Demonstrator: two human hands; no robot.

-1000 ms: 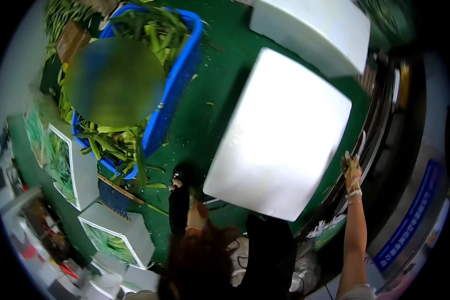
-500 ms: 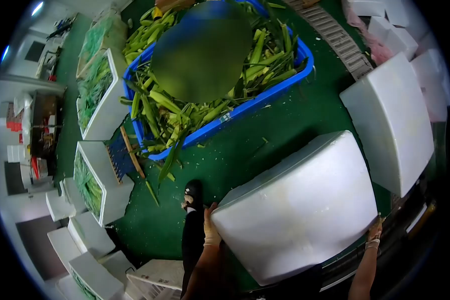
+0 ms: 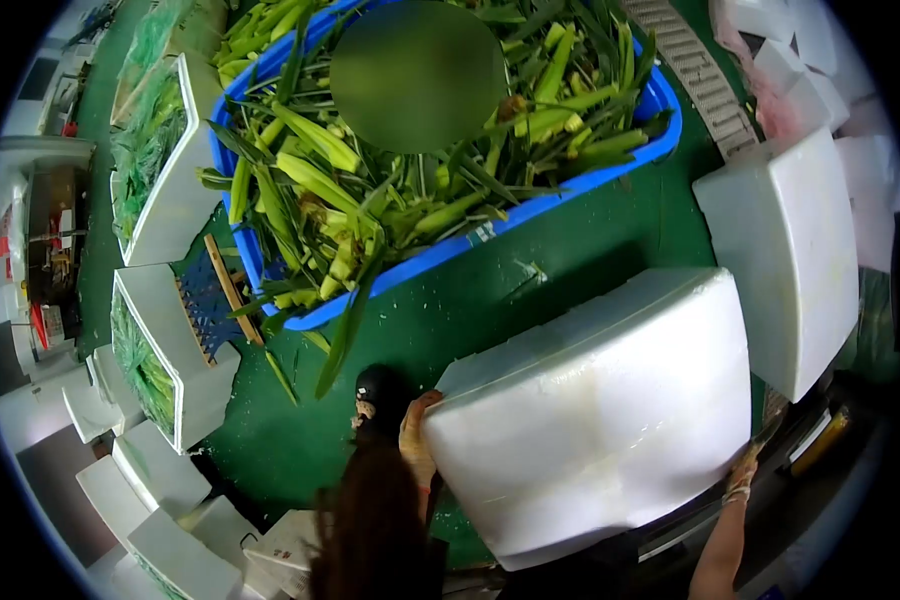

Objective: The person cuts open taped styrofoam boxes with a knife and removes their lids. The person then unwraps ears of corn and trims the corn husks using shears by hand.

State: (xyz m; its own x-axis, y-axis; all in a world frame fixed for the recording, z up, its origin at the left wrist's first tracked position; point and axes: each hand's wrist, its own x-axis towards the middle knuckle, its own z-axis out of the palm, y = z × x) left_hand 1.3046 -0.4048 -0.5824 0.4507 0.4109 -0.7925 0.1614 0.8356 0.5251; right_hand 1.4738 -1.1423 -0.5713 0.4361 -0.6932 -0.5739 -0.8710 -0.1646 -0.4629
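A large white foam box (image 3: 590, 430) is held tilted in front of my body, its broad face toward me. My left hand (image 3: 417, 432) grips its left edge, with the fingers at the upper left corner. At the lower right corner my right hand (image 3: 744, 467) is closed on the box, its fingers partly hidden. Beyond the box a blue tub (image 3: 420, 262) full of green corn husks and leaves (image 3: 310, 180) stands on the green floor. A round blurred patch covers part of the tub.
Another white foam box (image 3: 810, 260) stands at the right. Open foam boxes with green produce (image 3: 140, 370) line the left side, beside a blue mesh piece with a wooden bar (image 3: 232, 290). A floor grate (image 3: 695, 75) runs at the upper right. Dark metal framework lies at the lower right.
Over the last second the box has tipped from its flat top view to show its side. My left hand has come onto its left edge. The view has shifted, bringing the tub nearer the centre.
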